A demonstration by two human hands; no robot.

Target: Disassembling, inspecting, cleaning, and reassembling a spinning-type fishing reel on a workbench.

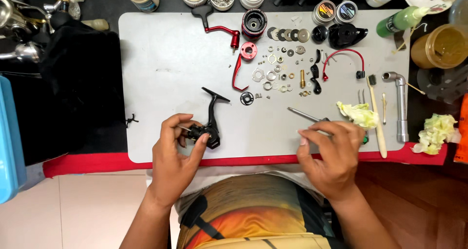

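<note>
The black reel body (210,127) sits at the near edge of the grey mat (161,59), pinched in your left hand (175,154) — thumb and fingers closed around its lower housing. Its long axis runs away from you, the stem and foot pointing up the mat and slightly right of the grip. Your right hand (331,156) lies well to the right of the reel body, fingers curled around a thin metal tool (304,115) whose tip points up and left. Beyond the reel body, farther up the mat, small washers and gears (280,73) lie spread out — the red handle (219,27) beyond them.
</note>
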